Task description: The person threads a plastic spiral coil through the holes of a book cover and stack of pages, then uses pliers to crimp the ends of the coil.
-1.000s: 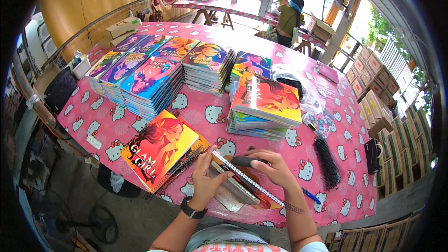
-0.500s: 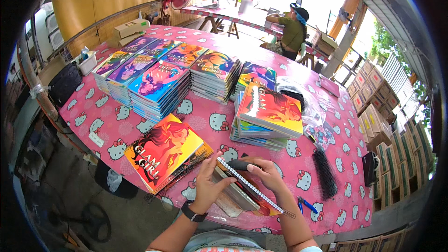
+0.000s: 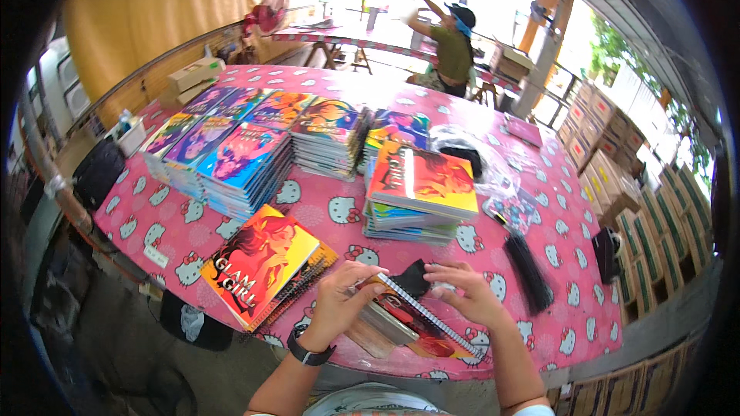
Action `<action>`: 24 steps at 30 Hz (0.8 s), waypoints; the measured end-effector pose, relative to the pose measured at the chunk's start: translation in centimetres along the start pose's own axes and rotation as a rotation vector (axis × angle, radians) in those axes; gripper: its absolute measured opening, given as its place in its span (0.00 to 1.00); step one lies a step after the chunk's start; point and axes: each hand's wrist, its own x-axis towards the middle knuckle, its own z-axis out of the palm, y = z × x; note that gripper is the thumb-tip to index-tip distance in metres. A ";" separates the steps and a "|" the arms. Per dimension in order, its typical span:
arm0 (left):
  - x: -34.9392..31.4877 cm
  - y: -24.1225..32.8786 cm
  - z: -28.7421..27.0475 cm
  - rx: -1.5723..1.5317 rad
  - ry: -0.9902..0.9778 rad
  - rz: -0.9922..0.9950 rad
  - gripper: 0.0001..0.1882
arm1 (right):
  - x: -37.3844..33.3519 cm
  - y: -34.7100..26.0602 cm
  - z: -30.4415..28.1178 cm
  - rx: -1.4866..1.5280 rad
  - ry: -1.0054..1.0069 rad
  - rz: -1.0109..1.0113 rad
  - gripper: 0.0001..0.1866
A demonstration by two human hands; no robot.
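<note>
Now, at lower centre, the spiral notebook (image 3: 432, 333) is gripped at its upper end by the left hand (image 3: 344, 297); just to its right, the right hand (image 3: 475, 300) is seen half-curled, its hold unclear.

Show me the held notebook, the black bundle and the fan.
Held notebook (image 3: 433, 330): head view, on its cover.
Black bundle (image 3: 529, 273): head view, midway along its length.
Fan (image 3: 274, 12): head view, on its round head.

Pink surface (image 3: 324, 237), white cat-face pattern
Held notebook (image 3: 439, 344) red and orange, bound edge (image 3: 433, 316) white; wristwatch (image 3: 314, 354) black; curtain (image 3: 146, 38) yellow.
</note>
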 end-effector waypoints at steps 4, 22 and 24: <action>0.2 3.4 1.5 -0.034 -0.112 -0.032 0.13 | 0.0 -9.8 -0.5 0.148 0.215 -0.045 0.17; -0.2 3.6 4.1 -0.130 -0.040 0.070 0.10 | -1.6 -10.3 1.3 -0.114 0.463 -0.191 0.16; -0.3 4.1 4.2 -0.117 -0.064 0.086 0.11 | -1.5 -10.6 1.1 -0.110 0.475 -0.227 0.14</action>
